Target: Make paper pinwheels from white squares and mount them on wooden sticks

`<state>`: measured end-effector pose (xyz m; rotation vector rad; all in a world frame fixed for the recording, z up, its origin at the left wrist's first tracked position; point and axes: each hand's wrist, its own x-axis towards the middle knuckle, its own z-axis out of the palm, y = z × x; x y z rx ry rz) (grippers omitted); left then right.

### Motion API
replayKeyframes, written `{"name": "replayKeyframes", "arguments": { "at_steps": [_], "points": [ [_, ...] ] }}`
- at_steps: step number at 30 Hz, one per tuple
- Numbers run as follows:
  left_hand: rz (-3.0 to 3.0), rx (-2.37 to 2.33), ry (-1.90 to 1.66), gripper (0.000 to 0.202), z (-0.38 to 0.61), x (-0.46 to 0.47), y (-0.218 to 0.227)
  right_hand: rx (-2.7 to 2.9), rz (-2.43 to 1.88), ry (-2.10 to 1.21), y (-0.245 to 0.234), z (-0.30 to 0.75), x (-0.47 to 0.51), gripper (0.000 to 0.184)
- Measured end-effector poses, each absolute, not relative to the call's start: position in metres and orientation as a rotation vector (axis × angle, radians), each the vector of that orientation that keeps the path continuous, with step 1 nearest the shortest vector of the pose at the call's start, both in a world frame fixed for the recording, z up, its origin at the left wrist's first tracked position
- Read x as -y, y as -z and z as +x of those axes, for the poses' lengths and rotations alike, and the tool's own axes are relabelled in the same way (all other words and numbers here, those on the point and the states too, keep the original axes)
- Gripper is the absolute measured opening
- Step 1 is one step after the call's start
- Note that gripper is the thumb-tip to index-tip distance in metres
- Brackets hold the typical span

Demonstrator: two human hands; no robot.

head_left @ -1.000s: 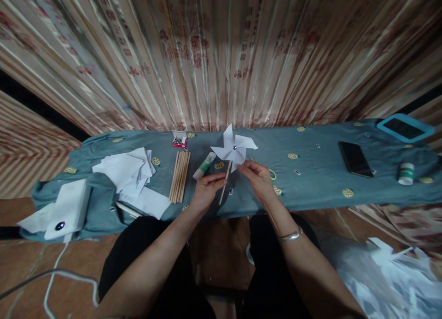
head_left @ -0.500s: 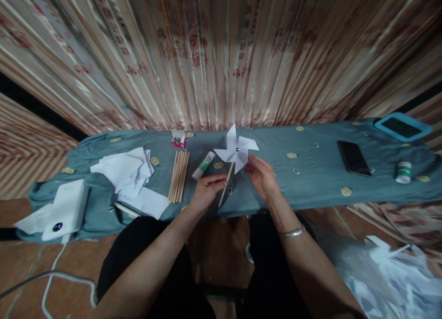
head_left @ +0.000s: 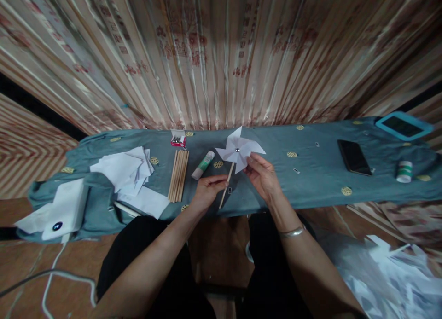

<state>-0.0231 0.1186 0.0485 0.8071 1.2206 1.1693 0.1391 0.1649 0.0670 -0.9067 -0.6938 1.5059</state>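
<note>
The left hand (head_left: 207, 192) pinches the stick (head_left: 223, 196) below the pinwheel (head_left: 241, 143), thumb and fingers closed on it. The right hand (head_left: 263, 176) has its fingers bent, tips close together at a blade; whether they grip it, I cannot tell. The pinwheel is over the table's (head_left: 321, 171) middle. To its left lie glue (head_left: 203, 165), then a row of sticks (head_left: 178, 176), with a box (head_left: 178, 139) near the back edge; paper (head_left: 120, 169) lies toward the left end, a phone (head_left: 354, 158) toward the right.
</note>
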Motion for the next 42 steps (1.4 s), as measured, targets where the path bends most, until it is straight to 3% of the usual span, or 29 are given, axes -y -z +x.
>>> {"name": "replayKeyframes", "arguments": {
  "at_steps": [28,42],
  "points": [
    [0.822,-1.223,-1.198,0.029,-0.025,-0.120,-0.045,0.720,-0.935,-1.582,-0.063,0.132,-0.162,0.032],
    [0.812,-1.223,-1.253,0.027,-0.030,-0.122,-0.046,0.828,-1.005,-1.592,-0.068,0.150,-0.165,0.043]
  ]
}}
